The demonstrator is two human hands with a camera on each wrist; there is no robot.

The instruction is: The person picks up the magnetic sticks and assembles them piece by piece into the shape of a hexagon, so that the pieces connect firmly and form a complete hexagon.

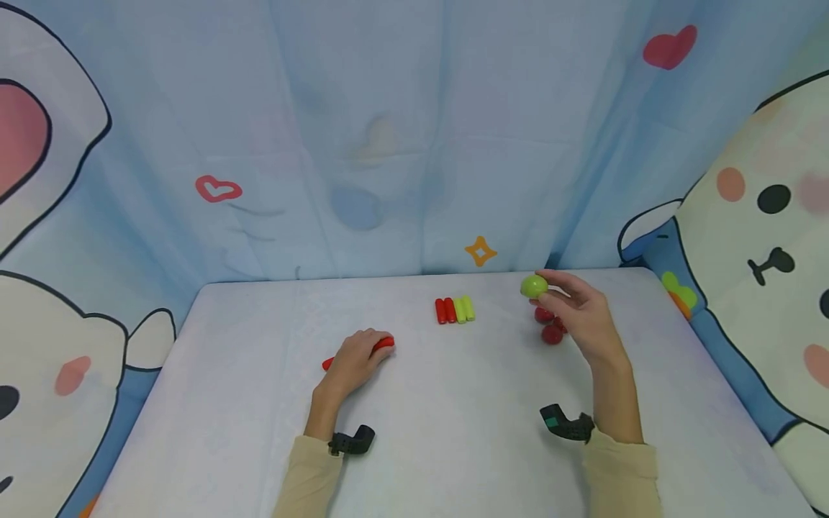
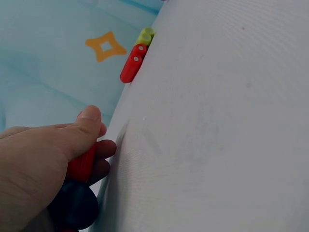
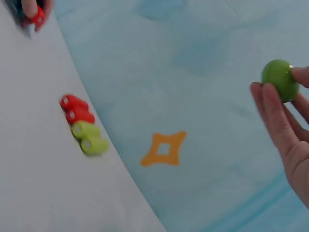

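Over the left-middle of the table, my left hand [image 1: 358,357] grips a red rounded stick-like piece [image 1: 383,343]. Another red end [image 1: 327,364] shows on the hand's other side, and the palm hides what lies between. In the left wrist view a dark blue round part [image 2: 73,205] sits below the red. At the far right, my right hand [image 1: 578,314] pinches a smooth green ball [image 1: 534,286] between thumb and fingers, raised above the tabletop. Several dark red balls [image 1: 552,334] lie in a cluster below that hand, which partly covers them.
Two red cylinders [image 1: 445,311] and two lime-green cylinders [image 1: 464,309] lie side by side on the white-covered table [image 1: 453,403], toward the back. A blue cartoon-print curtain [image 1: 401,144] hangs behind the table. Dark wrist mounts [image 1: 352,439] jut inward from both wrists.
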